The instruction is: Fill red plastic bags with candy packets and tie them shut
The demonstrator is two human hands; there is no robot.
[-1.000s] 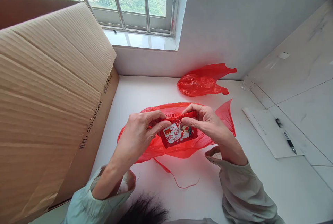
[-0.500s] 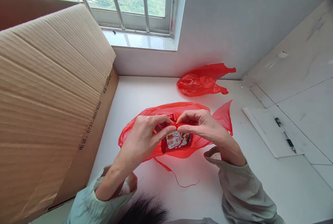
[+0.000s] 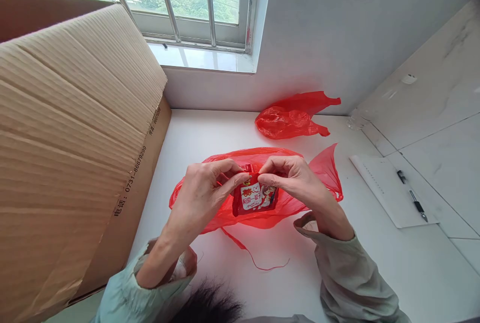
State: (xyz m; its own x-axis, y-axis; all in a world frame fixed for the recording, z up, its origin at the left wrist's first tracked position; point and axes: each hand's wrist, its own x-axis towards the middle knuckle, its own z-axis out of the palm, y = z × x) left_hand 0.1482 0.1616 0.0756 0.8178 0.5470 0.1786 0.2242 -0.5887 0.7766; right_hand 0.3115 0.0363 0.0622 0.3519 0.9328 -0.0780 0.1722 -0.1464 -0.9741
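Packet [image 3: 257, 200], small, glossy red plastic with a printed white panel: held by its top edge between both hands, over the middle of a sheer red plastic bag [image 3: 270, 219] lying spread out; whether packet and bag touch cannot be told.
Left hand [image 3: 204, 188], bare: thumb and forefinger closed on the packet's upper edge.
Right hand [image 3: 296, 178], bare: thumb and forefinger pinching the same edge, the two sets of fingertips just beside each other.
Thin red plastic strip [image 3: 236, 241]: curls from the bag's near side across a smooth white tabletop [image 3: 187, 133].
Second bag [image 3: 290, 118], crumpled red plastic with handles: lies beyond the first, beside a pale grey wall [image 3: 337, 23].
Box [image 3: 75, 138], large brown corrugated cardboard with black lettering: stands left of the left hand.
Pad [image 3: 378, 188], flat white paper: lies right of the right hand, bearing a black-and-clear pen [image 3: 419, 206].
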